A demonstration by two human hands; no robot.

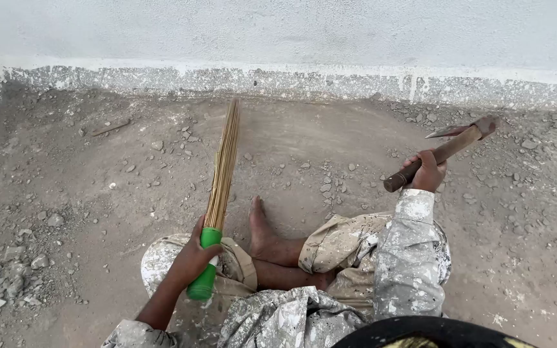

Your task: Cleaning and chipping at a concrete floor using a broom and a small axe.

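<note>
I sit cross-legged on a dusty concrete floor. My left hand (191,258) grips the green plastic handle of a stick broom (222,171), whose thin tan bristles point away from me toward the wall. My right hand (428,171) is raised to the right and closed around the wooden handle of a small pick hammer (449,149), its rusty metal head up at the far end. My bare foot (260,225) rests between the two tools. My sleeves and trousers are spattered with pale paint or plaster.
A pale wall (291,32) with a rough, chipped base (278,80) runs across the back. Small stones and rubble (8,270) are scattered at the left, more grit (523,167) at the right. A thin stick (111,127) lies near the wall.
</note>
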